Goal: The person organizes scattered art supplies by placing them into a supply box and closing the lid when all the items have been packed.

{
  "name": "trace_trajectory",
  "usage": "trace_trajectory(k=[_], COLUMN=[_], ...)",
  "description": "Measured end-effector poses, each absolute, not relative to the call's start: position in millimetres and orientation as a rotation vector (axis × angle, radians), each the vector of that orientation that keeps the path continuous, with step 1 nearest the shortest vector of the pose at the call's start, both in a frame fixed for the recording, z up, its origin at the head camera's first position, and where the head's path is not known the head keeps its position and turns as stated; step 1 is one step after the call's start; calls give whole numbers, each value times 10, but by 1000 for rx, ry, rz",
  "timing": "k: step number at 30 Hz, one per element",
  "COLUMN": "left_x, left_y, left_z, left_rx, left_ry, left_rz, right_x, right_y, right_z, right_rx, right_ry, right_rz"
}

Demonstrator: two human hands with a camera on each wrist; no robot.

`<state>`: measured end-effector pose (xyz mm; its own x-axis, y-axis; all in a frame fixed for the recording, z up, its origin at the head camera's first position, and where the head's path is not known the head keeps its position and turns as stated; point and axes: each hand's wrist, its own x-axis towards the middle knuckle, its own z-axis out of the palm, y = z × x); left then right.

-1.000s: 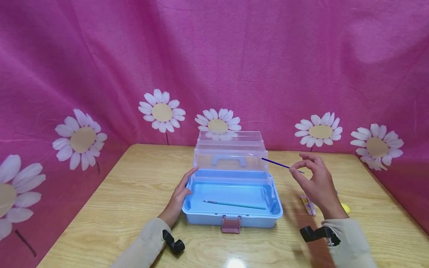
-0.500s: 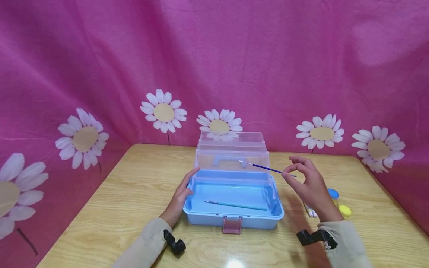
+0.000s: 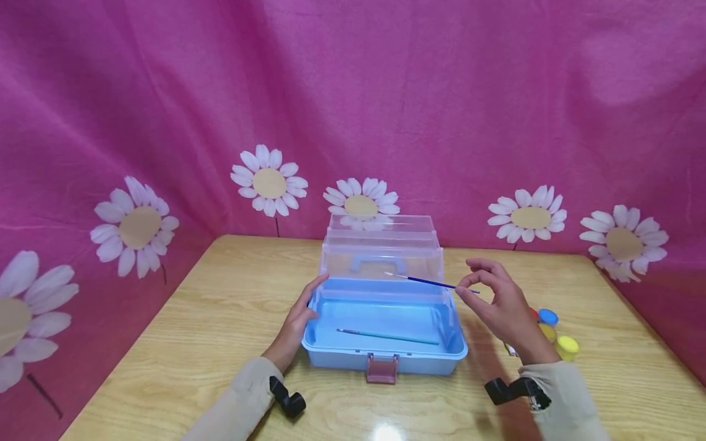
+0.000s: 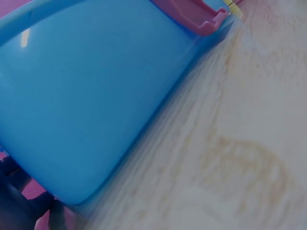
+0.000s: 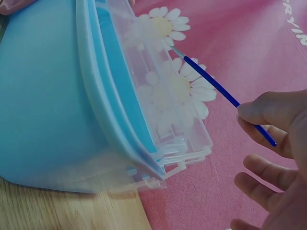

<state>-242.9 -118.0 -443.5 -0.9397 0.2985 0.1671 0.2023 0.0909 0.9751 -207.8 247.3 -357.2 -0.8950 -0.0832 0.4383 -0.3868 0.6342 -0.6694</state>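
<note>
A blue plastic storage box (image 3: 386,364) stands with its clear lid (image 3: 380,236) tipped back. My left hand (image 3: 293,324) holds the box's left side, thumb over the rim and fingers along the outside; the left wrist view shows only part of the hand (image 4: 19,196), dark beside the wall. Inside the box lies a teal paintbrush (image 3: 394,337). Between thumb and forefinger, my right hand (image 3: 504,306) pinches a dark blue paintbrush (image 3: 430,282) near its handle end. In the right wrist view this brush (image 5: 211,80) points toward the lid, its other fingers spread apart.
Behind my right wrist are small paint pots with a blue lid (image 3: 548,316) and a yellow lid (image 3: 567,346), beside partly hidden tubes (image 3: 510,350). A pink latch (image 3: 382,370) hangs at the box front. A pink flowered cloth (image 3: 441,122) encloses the wooden table (image 3: 204,312).
My right hand has moved left and slightly down with the blue paintbrush, bringing its tip across the lid. More paint pots show behind the wrist. The left hand stays on the box.
</note>
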Motion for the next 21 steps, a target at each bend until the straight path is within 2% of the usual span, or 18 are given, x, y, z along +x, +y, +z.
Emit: trace_trajectory(k=[21], left_x=[-2435], left_y=[-1194], left_z=[-4434], left_rx=[525], left_ry=[2249], left_rz=[2008], right_x=[-2069], right_y=[2369], right_z=[-3577], right_rx=[506], right_ry=[-2626], right_rz=[1168])
